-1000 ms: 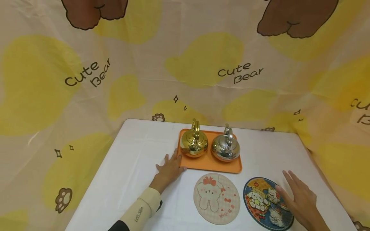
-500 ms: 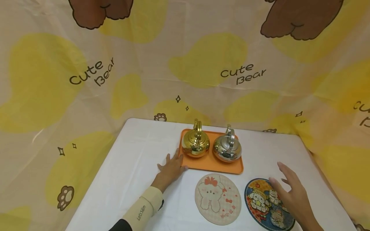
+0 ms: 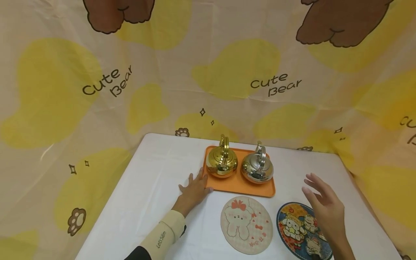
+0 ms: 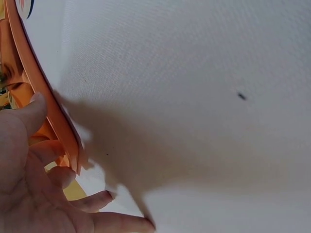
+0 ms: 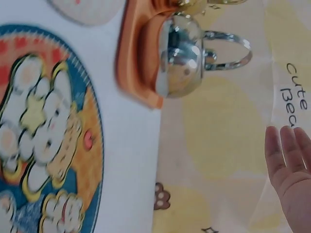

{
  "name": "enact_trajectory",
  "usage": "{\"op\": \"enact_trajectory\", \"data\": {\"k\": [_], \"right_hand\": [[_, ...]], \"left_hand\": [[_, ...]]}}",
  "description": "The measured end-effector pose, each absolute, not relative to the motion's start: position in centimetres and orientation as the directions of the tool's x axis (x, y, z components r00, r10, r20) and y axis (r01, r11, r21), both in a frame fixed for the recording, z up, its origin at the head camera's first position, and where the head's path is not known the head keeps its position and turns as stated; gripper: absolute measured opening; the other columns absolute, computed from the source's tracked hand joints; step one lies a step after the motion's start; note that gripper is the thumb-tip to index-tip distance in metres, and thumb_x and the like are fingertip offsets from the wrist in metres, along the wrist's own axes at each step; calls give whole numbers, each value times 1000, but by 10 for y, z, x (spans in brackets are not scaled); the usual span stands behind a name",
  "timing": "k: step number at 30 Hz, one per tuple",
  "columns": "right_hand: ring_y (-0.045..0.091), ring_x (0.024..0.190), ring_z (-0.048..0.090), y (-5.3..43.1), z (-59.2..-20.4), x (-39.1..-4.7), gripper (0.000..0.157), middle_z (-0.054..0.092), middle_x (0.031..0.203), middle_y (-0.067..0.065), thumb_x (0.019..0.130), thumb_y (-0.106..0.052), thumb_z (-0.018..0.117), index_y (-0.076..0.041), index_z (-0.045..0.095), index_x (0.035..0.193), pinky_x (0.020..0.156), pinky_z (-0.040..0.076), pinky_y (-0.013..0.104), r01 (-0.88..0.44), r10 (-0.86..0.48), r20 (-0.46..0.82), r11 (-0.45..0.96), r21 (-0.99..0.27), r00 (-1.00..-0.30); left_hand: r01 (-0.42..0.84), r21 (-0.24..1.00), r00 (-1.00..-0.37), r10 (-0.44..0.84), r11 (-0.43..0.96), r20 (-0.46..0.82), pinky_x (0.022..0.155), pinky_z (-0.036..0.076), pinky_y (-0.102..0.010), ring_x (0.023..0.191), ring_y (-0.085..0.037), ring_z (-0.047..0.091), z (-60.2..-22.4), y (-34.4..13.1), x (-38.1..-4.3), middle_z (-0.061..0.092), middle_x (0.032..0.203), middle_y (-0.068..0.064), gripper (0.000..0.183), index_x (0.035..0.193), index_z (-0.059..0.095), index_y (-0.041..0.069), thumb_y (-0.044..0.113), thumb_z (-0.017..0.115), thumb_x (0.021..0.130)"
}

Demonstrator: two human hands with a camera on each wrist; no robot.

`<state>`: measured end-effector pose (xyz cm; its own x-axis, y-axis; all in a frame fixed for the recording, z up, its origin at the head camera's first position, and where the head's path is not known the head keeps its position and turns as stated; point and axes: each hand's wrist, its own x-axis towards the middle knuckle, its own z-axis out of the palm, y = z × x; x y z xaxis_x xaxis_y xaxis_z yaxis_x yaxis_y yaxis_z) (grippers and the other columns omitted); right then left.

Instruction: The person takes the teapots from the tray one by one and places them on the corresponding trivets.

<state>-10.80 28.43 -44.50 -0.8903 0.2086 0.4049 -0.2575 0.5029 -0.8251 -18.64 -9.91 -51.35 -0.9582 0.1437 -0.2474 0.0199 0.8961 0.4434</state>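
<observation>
On an orange tray [image 3: 227, 186] stand a gold kettle [image 3: 222, 161] and a silver kettle [image 3: 257, 167], both upright with raised handles. My left hand [image 3: 194, 191] touches the tray's front left corner, fingers spread. In the left wrist view, the thumb [image 4: 36, 109] lies against the tray's rim, and the outer fingers reach past the corner over the white cloth. My right hand [image 3: 326, 207] is raised above the far right side of a blue-rimmed round mat [image 3: 290, 225], apart from the kettles. Its fingers are loosely bent and hold nothing.
A pale round mat [image 3: 246, 225] with a bunny drawing lies in front of the tray, left of the blue-rimmed mat. White cloth [image 3: 162, 162] covers the table. A yellow and beige bear-print curtain [image 3: 182, 65] hangs directly behind its back edge.
My right hand has moved forward and left, from beside the blue-rimmed mat toward the silver kettle. The left hand stays at the tray's corner. The whole head view has shifted slightly.
</observation>
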Motion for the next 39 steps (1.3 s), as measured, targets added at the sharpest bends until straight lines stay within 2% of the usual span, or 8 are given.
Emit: {"op": "enact_trajectory", "data": {"k": [11,22,34,39], "right_hand": [[1,122,67,258,-437,-125,55,67,143,1,98,10,68,-5,59,150,95,51,9,-346,154,435,403,-847,-887],[4,125,66,238,-438,-137,53,66,144,5,101,6,66,-8,58,152,97,52,12,-360,88,418,371,-856,-904],[11,130,64,218,-445,-144,52,63,146,7,103,0,67,-9,56,153,101,50,13,-327,81,367,308,-893,-927],[13,130,64,211,-448,-147,51,66,143,4,102,2,67,-8,58,151,103,50,13,-326,87,359,266,-907,-929]], "left_hand": [[33,432,-963,145,901,-227,104,21,-93,158,-54,21,-512,-100,-187,19,178,-8,66,161,46,10,44,62,107],[17,427,-961,133,904,-244,105,20,-93,159,-53,19,-515,-101,-186,16,179,-5,67,162,45,12,46,61,107],[11,426,-960,129,905,-249,106,20,-92,159,-52,19,-517,-98,-187,17,179,-5,65,162,45,13,45,61,107],[12,419,-958,130,908,-254,107,21,-91,160,-50,18,-515,-97,-186,17,179,-4,66,162,45,14,47,60,107]]}}
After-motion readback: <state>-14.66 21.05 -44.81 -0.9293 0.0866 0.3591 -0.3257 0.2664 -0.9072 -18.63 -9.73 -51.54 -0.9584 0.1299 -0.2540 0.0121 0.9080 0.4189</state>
